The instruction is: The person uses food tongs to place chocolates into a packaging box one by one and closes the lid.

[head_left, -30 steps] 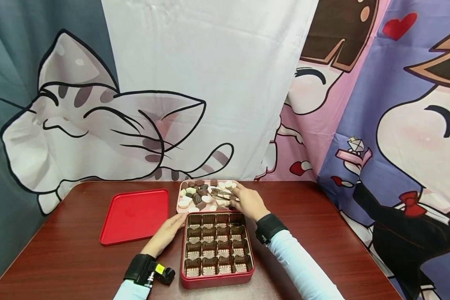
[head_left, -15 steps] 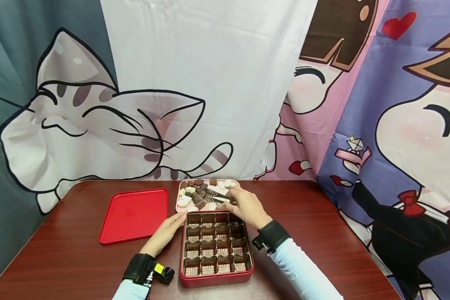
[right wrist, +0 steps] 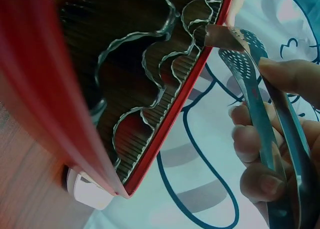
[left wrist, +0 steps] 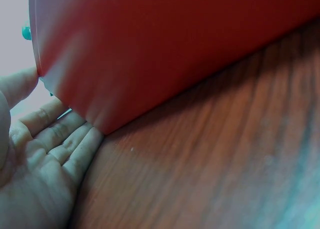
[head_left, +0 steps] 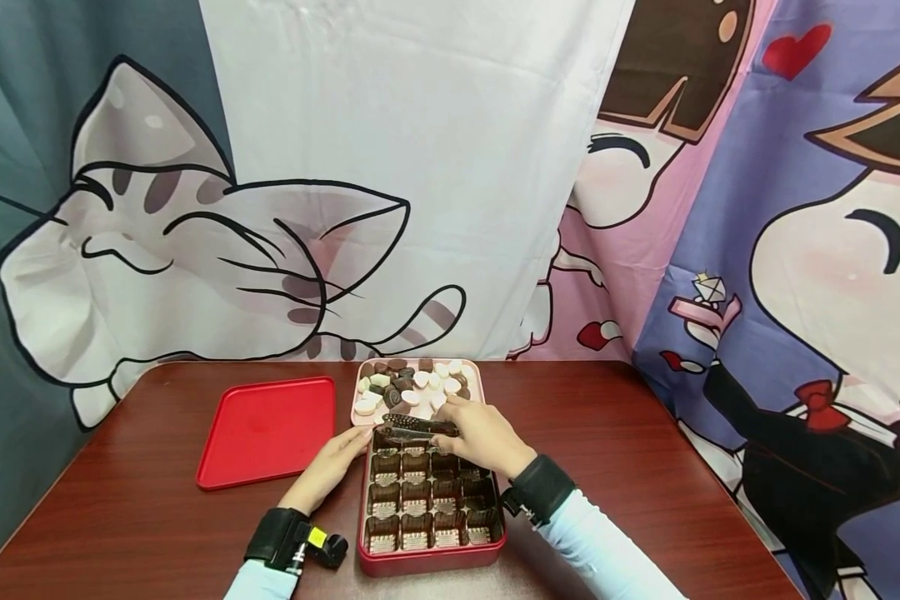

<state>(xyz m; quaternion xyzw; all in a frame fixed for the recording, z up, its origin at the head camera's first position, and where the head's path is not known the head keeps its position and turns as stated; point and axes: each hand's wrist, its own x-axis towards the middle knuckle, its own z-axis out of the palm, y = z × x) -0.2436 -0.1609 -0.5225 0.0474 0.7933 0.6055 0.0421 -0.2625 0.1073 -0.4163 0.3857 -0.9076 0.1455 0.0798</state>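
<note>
My right hand (head_left: 478,435) grips metal tongs (head_left: 417,427) and holds them over the far row of the red box (head_left: 429,562). The box holds a brown tray of empty fluted compartments. In the right wrist view the perforated tongs (right wrist: 248,65) pinch a brown chocolate (right wrist: 218,35) just above the box rim (right wrist: 186,91). My left hand (head_left: 333,462) lies with straight fingers against the box's far left corner. The left wrist view shows its fingers (left wrist: 60,146) touching the red box wall (left wrist: 150,49).
A pink tray (head_left: 477,374) of several brown and white chocolates sits just beyond the box. A red lid (head_left: 268,429) lies flat to the left. All rest on a dark wooden table (head_left: 630,450) with a cartoon-printed curtain (head_left: 420,167) behind it.
My right hand has drawn the tongs back from the pink tray toward me, over the box's far row, with a chocolate in them. My left hand has stayed at the box corner.
</note>
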